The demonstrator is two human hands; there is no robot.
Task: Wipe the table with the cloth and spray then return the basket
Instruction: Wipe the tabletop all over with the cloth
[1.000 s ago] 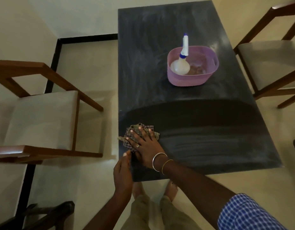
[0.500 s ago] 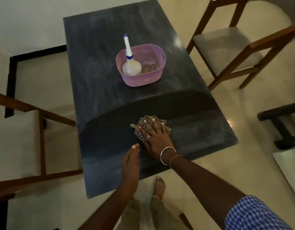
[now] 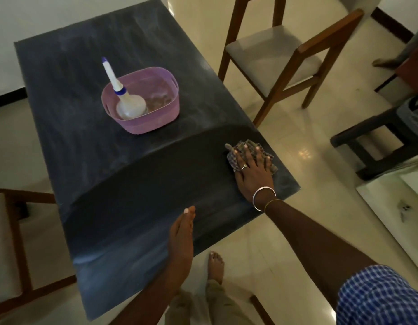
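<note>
Wiping the dark table at its right edge, just short of the near right corner, I press the checked cloth flat to the top with my right hand. Its fingers are spread wide over the bunched fabric and pinch nothing. My left hand hangs over the middle of the near edge, fingers straight and together, holding nothing; whether it touches the top I cannot tell.

A darker, cleaner-looking band crosses the near part of the table from left edge to right edge. Beyond it the top looks grey and streaked all the way to the far edge. The pink basket stands in that grey part, about midway between the long edges and well apart from both hands. The spray bottle sits inside at its left end, nozzle tipped toward the far left corner.

From the cloth the basket lies forward and to the left. Its long axis runs across the table, square in the path of any stroke toward the far edge. Neither hand is plainly nearer to it, but the left is free. By my reckoning the left should shift the basket while the right carries the cloth on.
</note>
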